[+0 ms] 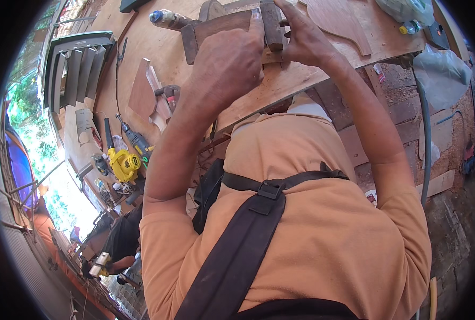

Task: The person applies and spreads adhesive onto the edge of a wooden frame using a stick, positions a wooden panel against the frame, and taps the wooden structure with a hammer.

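Observation:
At the top middle, a brown wooden assembly [224, 26] made of boards and blocks sits on the plywood worktable [296, 80]. My left hand [227, 66] lies over its near side, index finger stretched up along the wood and the other fingers curled, partly hidden. On the right, my right hand [307, 40] is closed round the edge of a dark upright wooden block [271, 26] of the same assembly. A rounded wooden piece [212, 10] stands behind the board. Beside its left end lies a plastic bottle [165, 18] with a blue cap.
A flat cut board [339, 24] lies right of the assembly, with plastic bags [408, 10] beyond. Cut wooden pieces [147, 93] and a hammer [168, 93] are at left. Farther left are a yellow blower [124, 164], a grey power tool [136, 140] and a slatted frame [80, 69].

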### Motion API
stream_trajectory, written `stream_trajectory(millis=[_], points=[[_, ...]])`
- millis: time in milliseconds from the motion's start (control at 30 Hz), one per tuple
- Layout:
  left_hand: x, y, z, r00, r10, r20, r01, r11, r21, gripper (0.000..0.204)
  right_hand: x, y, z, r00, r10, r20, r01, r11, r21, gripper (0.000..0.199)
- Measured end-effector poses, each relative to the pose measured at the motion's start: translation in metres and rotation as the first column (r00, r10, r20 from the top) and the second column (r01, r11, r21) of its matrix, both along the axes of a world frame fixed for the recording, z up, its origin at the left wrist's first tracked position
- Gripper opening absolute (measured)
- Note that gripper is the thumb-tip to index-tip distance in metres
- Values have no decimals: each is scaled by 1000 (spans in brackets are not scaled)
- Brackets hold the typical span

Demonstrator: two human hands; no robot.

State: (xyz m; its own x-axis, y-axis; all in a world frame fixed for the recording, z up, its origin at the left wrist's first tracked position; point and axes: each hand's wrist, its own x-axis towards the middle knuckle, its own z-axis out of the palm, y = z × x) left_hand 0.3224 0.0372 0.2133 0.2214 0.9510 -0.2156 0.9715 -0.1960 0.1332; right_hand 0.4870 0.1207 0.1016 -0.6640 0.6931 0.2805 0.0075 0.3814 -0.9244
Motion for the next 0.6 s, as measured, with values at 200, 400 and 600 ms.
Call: stream_trajectory(millis=[200,400,600], points=[[3,-18,1,998,-61,20,61,998,-21,31,-2,-1,2,1000,24,-16,-26,989,-146,108],[8,-28,2,999,-24,42,25,1000,-19,45,-3,6,-19,943,88,-321,-3,967,254,112],[-16,-26,13,985,5,171,0,1000,-31,57,1,0,-8,987,-67,143,57,996,70,108]])
